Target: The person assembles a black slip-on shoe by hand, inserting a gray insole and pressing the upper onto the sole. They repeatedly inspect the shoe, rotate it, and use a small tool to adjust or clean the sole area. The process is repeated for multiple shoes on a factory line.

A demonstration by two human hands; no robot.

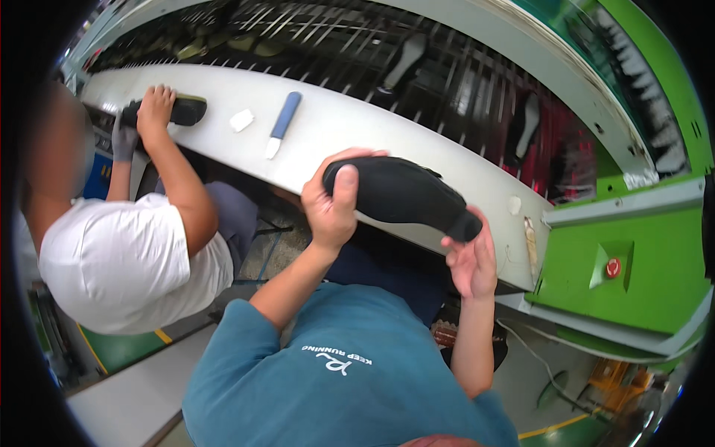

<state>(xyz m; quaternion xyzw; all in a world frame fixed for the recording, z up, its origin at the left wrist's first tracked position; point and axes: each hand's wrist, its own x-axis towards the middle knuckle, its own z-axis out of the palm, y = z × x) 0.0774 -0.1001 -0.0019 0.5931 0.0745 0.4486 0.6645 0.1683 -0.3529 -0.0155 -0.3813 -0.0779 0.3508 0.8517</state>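
Note:
A dark, smooth black shoe point(402, 192) is held up in front of my chest, over the near edge of the white worktable point(477, 160). My left hand point(333, 208) wraps round its broad end, with the thumb lying across the near face and the fingers behind. At the narrower end, my right hand point(475, 261) supports the shoe between thumb and fingers; part of those fingers is hidden behind it. Farther left on the table lie a brush or scraper with a blue handle point(286, 115) and a small white piece point(241, 120).
At left a person in a white shirt point(126, 257) handles a dark shoe point(188, 110). Behind the table runs a rack of metal rods point(462, 97) carrying shoe parts. A green machine housing point(633, 276) with a red button point(612, 267) stands at right, near a thin brush point(530, 242).

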